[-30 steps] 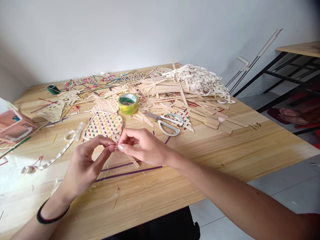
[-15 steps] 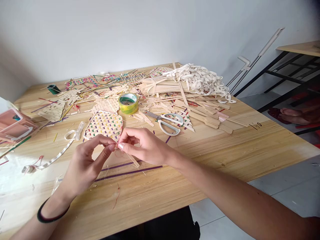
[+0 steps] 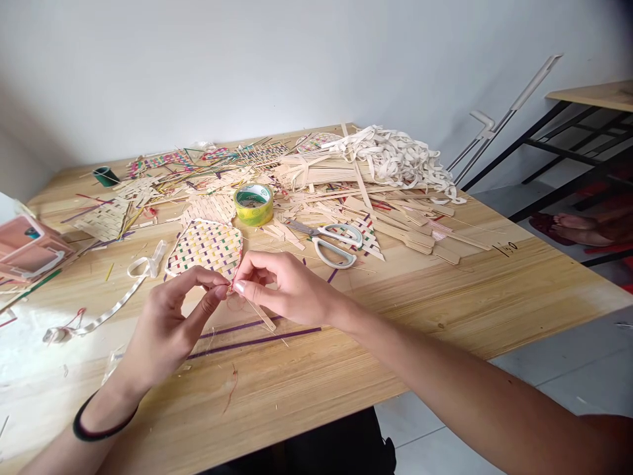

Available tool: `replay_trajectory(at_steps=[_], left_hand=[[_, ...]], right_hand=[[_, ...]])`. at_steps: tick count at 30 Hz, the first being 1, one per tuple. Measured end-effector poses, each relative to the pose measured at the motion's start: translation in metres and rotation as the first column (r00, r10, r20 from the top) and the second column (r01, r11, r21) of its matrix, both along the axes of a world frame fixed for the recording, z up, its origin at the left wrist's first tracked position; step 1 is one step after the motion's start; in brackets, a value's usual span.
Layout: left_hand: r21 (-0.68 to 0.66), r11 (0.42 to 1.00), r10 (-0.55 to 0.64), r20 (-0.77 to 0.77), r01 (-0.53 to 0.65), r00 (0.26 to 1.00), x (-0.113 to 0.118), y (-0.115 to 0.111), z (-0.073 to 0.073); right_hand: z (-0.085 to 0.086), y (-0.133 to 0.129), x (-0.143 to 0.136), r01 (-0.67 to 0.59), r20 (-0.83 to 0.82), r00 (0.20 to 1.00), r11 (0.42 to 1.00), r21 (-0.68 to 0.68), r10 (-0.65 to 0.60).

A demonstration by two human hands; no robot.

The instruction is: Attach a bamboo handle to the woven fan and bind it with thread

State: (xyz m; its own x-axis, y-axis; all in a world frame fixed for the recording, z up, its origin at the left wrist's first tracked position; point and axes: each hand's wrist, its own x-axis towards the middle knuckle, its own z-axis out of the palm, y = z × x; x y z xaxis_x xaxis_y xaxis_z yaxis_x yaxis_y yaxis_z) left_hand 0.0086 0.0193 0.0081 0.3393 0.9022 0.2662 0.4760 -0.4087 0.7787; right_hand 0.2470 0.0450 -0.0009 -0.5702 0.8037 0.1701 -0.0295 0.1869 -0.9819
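Observation:
A small woven fan [image 3: 205, 247] of pale and coloured strips lies on the wooden table [image 3: 445, 297], its narrow end pointing toward me. My left hand [image 3: 171, 326] and my right hand [image 3: 284, 287] meet at that narrow end, each pinching it between thumb and forefinger. A thin red thread [image 3: 236, 302] runs along the fan's edge and loops between my fingertips. A flat wooden stick [image 3: 262, 318] leads from the pinched spot toward me. I wear a dark band on my left wrist.
White-handled scissors [image 3: 333, 243] and a yellow-green tape roll [image 3: 254, 204] lie just behind my hands. Heaps of bamboo strips, woven pieces and white ribbon [image 3: 395, 158] cover the far half. Two purple strips [image 3: 257, 342] lie near me. A pink box [image 3: 27, 247] sits at left.

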Motion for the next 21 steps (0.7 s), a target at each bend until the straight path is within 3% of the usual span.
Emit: replay_trajectory(at_steps=[21], left_hand=[[-0.018, 1.000, 0.010, -0.002, -0.011, 1.000, 0.0007, -0.0004, 0.0025]], right_hand=[[0.0006, -0.0009, -0.0002, -0.002, 0.039, 0.999, 0.999, 0.038, 0.001]])
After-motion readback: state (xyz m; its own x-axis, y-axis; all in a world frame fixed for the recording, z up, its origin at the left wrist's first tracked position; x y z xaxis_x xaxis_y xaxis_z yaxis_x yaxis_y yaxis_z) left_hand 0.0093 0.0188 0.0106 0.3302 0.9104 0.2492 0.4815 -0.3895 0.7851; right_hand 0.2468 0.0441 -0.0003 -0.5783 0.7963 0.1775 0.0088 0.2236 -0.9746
